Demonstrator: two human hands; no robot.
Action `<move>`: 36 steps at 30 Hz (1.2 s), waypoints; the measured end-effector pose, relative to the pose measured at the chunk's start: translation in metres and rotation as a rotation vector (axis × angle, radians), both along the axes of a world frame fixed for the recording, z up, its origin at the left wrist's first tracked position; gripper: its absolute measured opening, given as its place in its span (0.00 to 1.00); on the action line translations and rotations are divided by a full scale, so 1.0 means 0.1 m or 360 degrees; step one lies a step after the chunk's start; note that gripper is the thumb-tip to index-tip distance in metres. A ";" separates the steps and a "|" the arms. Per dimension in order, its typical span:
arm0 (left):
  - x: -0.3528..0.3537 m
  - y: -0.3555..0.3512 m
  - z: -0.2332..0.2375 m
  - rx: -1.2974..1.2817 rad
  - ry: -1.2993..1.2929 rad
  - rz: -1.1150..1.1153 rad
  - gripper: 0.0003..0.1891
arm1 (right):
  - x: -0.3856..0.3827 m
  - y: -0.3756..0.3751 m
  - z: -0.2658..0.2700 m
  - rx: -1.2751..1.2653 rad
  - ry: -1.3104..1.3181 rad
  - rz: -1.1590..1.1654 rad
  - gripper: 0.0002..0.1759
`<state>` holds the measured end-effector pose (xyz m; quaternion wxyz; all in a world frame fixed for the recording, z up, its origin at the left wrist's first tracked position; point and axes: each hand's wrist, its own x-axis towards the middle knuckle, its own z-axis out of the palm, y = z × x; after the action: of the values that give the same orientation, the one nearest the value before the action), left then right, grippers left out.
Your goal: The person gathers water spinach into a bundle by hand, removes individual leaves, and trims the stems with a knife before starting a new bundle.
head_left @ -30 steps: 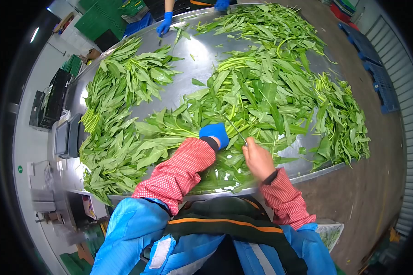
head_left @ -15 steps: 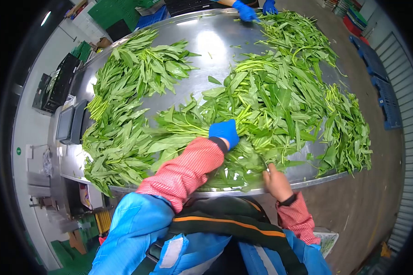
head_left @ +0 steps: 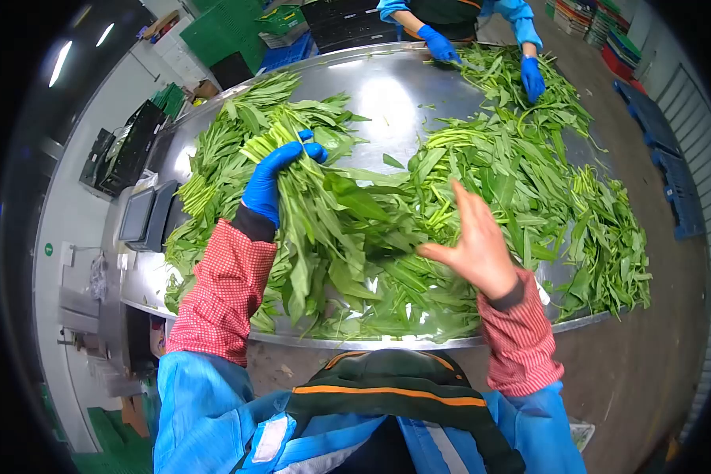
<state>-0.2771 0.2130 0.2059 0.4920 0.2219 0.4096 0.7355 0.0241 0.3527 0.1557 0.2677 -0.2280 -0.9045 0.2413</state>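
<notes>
A: What a spread! The metal surface (head_left: 344,87) fills the middle of the frame, with a big heap of leafy greens (head_left: 502,158) right of centre and a second pile (head_left: 217,154) at the left.

B: And the held bunch (head_left: 324,209), left of centre! Stem ends point to the upper left, leaves hang towards the lower middle.

A: Which step is this?

B: I'd call it holding a gathered bunch. A next move would call for a firm grip on those stems, so nothing slips out of the leafy tail.

A: How's the left hand (head_left: 266,178)?

B: Gloved in blue, curled around the stems, its forearm angling up from the lower left.

A: And the right hand (head_left: 482,241)?

B: Bare and spread, right of centre! Fingers aim at the top of the frame, thumb out to the left, apart from the bunch. A dark streak (head_left: 391,254) left of the thumb is too blurred to name.

A: Upper right, a co-worker's blue gloves (head_left: 532,79) are down among the leaves!
</notes>
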 end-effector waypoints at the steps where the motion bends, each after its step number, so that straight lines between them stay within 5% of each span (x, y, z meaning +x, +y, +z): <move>1: 0.06 -0.01 0.00 0.0014 -0.0046 0.0012 0.27 | -0.21 -0.04 0.05 -0.0008 0.0068 0.0074 0.62; 6: 0.38 0.05 0.12 -0.0069 -0.0074 0.0267 0.18 | -0.94 -0.30 -0.11 -0.0187 0.0196 0.0505 0.70; 7: 0.44 0.10 0.13 -0.0076 -0.0225 0.0335 0.20 | -1.06 -0.37 -0.21 -0.0169 0.0297 0.0543 0.61; 10: 0.52 0.16 0.11 -0.0114 -0.0384 0.0285 0.18 | -1.17 -0.48 -0.22 -0.1004 0.0294 0.0794 0.39; 13: 0.71 0.19 0.16 -0.0202 0.0238 0.0174 0.22 | -1.19 -0.52 -0.53 -0.1691 0.0498 0.0858 0.26; 16: 0.52 -0.02 -0.17 -0.0340 0.1224 0.0003 0.40 | -1.09 -0.51 -0.74 -0.2260 0.0575 0.0796 0.19; 17: 0.46 -0.09 -0.37 -0.0330 0.1466 0.0014 0.45 | -1.05 -0.50 -0.76 -0.2590 0.0563 0.0727 0.22; 20: 0.69 -0.48 -0.74 -0.0591 0.0941 -0.0416 0.50 | -1.01 -0.54 -1.01 -0.2688 0.0689 0.0488 0.22; 23: 0.99 -0.62 -1.00 -0.0553 0.1043 -0.0213 0.57 | -1.00 -0.63 -1.09 -0.2908 0.0978 0.0568 0.33; 31: 1.31 -0.62 -1.49 -0.0926 0.1322 0.0102 0.45 | -0.94 -0.86 -1.06 -0.2567 0.1030 0.0372 0.27; 34: 1.12 -0.70 -1.53 -0.1023 0.2010 0.0081 0.45 | -1.09 -0.61 -2.23 -0.3325 0.0918 0.0682 0.31; 36: 0.98 -0.67 -1.31 -0.0697 0.1620 0.0329 0.45 | -1.04 -0.44 -2.52 -0.3557 0.0901 0.0776 0.31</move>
<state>-0.1790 0.1461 0.0752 0.1923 0.4001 0.7580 0.4778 -0.0804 0.3083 -0.0963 0.0574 -0.0953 -0.1188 0.9867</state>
